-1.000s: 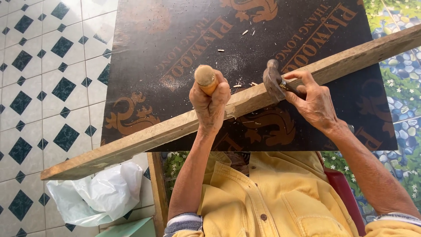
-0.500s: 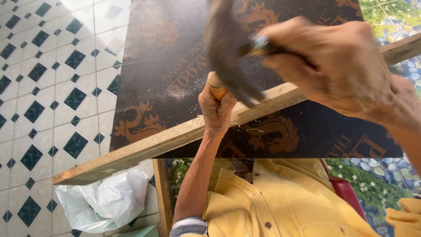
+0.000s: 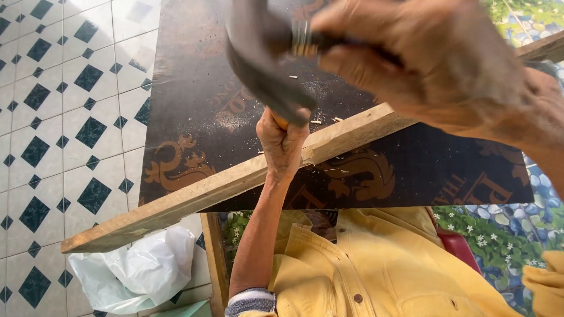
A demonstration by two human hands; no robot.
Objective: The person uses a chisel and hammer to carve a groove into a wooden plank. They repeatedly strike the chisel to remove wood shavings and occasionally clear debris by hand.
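1. The right hand point(image 3: 435, 64) is raised close to the camera, its grip wrapped tight around the handle of a hammer point(image 3: 264, 58); the dark metal head is blurred and hangs just over the top of the chisel handle.
2. The left hand point(image 3: 282, 144) is fisted about a wooden-handled chisel point(image 3: 281, 122), of which only the orange butt shows above the fingers; the blade is hidden.
3. The chisel stands roughly upright on a long wooden plank point(image 3: 194, 196) that runs slantwise from lower left to upper right.
4. The plank lies across a dark plywood sheet point(image 3: 194, 111) that serves as the bench, strewn with pale chips and sawdust near the hand.
5. A white plastic bag point(image 3: 141, 270) lies on the tiled floor point(image 3: 53, 117) below the plank's left end.
6. The person wears a yellow shirt point(image 3: 352, 264).
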